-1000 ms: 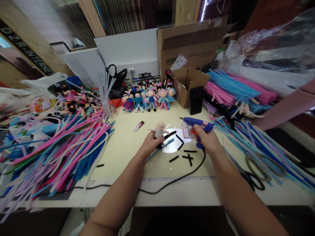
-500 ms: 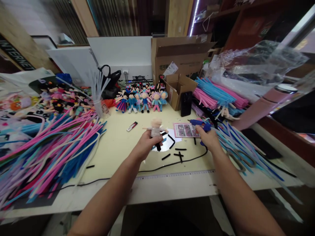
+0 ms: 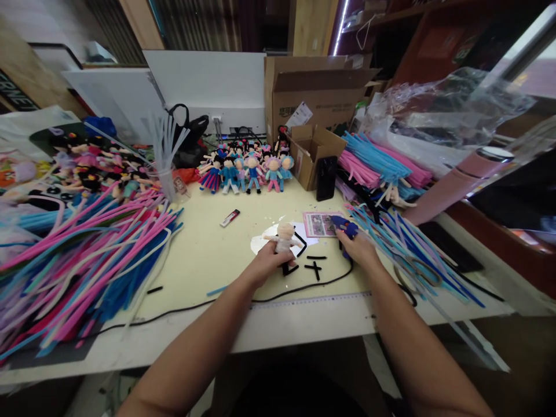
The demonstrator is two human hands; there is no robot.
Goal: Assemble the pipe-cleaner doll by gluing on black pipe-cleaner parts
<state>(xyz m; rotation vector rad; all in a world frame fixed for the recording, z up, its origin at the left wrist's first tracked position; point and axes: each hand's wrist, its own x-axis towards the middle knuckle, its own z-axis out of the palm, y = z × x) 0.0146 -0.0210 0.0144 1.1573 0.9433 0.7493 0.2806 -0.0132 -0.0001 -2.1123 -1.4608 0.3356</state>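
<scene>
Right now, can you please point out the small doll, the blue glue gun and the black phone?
small doll (image 3: 285, 237), head view, on its pale body.
blue glue gun (image 3: 339, 222), head view, on its blue barrel.
black phone (image 3: 325, 178), head view, on its dark back face.

pale table (image 3: 204, 255), wooden wall (image 3: 310, 26), maybe shelves.

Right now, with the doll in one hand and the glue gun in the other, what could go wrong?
The glue gun in the right hand points toward the doll and the left hand, so hot glue might burn fingers. Its cord runs under both wrists and could snag. The black pieces lie loose nearby and could be swept away.
</scene>
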